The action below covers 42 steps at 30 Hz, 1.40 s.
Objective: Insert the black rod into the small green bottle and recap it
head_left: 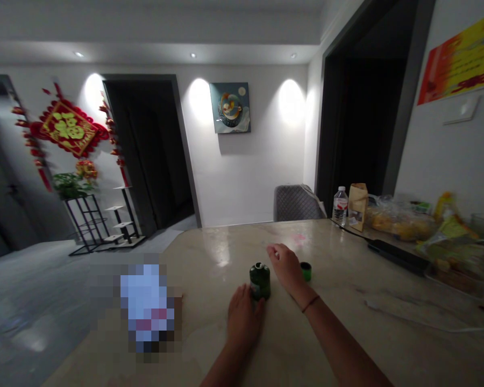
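Observation:
A small dark green jar (pixel 260 280) stands upright on the pale marble table (pixel 347 322), its top uncovered. My left hand (pixel 243 318) rests on the table at the jar's near side, fingers curled against its base. My right hand (pixel 286 267) hovers just right of the jar, fingers loosely bent and pointing left, nothing visibly in them. A green lid (pixel 305 271) lies on the table just behind my right hand, partly hidden by it.
Along the right edge sit a water bottle (pixel 340 205), a brown paper bag (pixel 358 206), plastic food bags (pixel 403 219) and a black remote-like bar (pixel 397 256). A grey chair (pixel 296 202) stands at the far end. A blurred patch (pixel 145 306) covers the table's left edge.

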Motion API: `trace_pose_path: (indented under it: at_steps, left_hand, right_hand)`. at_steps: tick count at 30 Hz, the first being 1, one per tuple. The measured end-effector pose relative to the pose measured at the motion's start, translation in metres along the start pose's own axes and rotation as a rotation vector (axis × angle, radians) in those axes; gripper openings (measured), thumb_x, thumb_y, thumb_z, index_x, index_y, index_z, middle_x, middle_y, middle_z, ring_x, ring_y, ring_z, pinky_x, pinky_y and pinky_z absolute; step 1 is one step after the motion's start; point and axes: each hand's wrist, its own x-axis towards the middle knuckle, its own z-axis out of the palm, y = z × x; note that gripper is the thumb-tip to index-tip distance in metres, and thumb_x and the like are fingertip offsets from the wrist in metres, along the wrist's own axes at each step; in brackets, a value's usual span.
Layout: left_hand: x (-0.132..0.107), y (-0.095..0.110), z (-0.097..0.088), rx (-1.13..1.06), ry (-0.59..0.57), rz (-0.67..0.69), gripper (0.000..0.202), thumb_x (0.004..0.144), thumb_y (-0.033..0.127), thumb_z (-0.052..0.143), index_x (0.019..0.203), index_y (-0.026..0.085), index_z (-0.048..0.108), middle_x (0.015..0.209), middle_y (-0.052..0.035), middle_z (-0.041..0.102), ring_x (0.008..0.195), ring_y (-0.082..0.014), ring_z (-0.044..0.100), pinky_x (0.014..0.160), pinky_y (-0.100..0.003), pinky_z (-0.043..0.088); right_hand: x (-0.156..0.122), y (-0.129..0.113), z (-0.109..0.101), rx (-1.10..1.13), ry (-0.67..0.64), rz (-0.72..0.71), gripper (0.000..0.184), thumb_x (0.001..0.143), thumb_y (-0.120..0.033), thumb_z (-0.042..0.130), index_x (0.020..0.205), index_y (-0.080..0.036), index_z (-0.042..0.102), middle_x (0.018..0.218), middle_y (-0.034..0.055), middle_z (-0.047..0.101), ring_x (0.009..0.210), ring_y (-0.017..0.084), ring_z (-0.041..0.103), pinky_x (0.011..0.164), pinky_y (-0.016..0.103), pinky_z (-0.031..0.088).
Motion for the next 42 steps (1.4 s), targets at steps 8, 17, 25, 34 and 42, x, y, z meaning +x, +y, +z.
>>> trace_pose_path:
  at_steps: [8,17,25,34,42]
  left_hand:
    - [-0.001,0.0,0.0,-0.005,0.008,0.003,0.051,0.081,0.035,0.04,0.124,0.009,0.045,0.136,-0.0115,0.039,0.128,-0.0209,0.032,0.107,-0.031,0.022]
    - [-0.001,0.001,0.001,-0.015,0.002,-0.016,0.051,0.081,0.034,0.041,0.126,0.01,0.043,0.136,-0.0107,0.039,0.128,-0.0205,0.031,0.107,-0.031,0.022]
    - [-0.001,-0.002,0.002,-0.029,0.008,-0.004,0.05,0.08,0.031,0.043,0.125,0.011,0.044,0.136,-0.0108,0.039,0.128,-0.0204,0.032,0.107,-0.031,0.021]
    - [-0.001,-0.002,0.003,-0.024,0.016,-0.009,0.049,0.08,0.029,0.042,0.125,0.01,0.043,0.136,-0.0109,0.04,0.127,-0.0199,0.033,0.107,-0.03,0.022]
    - [-0.001,-0.003,0.002,-0.027,-0.001,-0.01,0.05,0.079,0.031,0.044,0.125,0.01,0.044,0.135,-0.0107,0.04,0.127,-0.0196,0.032,0.107,-0.029,0.023]
  right_hand:
    - [-0.015,0.024,0.011,-0.477,-0.421,0.177,0.026,0.081,-0.017,0.042,0.094,-0.011,0.064,0.099,0.016,0.064,0.093,0.022,0.061,0.072,0.026,0.043]
    - [-0.024,0.023,0.011,-0.513,-0.623,0.219,0.03,0.072,-0.012,0.049,0.097,-0.009,0.064,0.102,0.0196,0.064,0.096,0.028,0.061,0.075,0.034,0.047]
    - [-0.016,0.046,0.013,-0.021,-0.508,0.308,0.013,0.061,-0.02,0.055,0.05,-0.014,0.058,0.058,0.0137,0.066,0.059,0.022,0.064,0.047,0.025,0.045]
    - [0.002,0.032,-0.013,0.863,-0.461,0.472,0.031,0.053,-0.016,0.066,0.081,-0.015,0.052,0.062,-0.0008,0.062,0.049,0.008,0.055,0.044,0.019,0.046]
    - [0.019,0.015,-0.016,1.006,0.044,0.217,0.029,0.058,-0.035,0.068,0.071,-0.016,0.051,0.067,0.002,0.063,0.065,0.014,0.062,0.067,0.031,0.053]
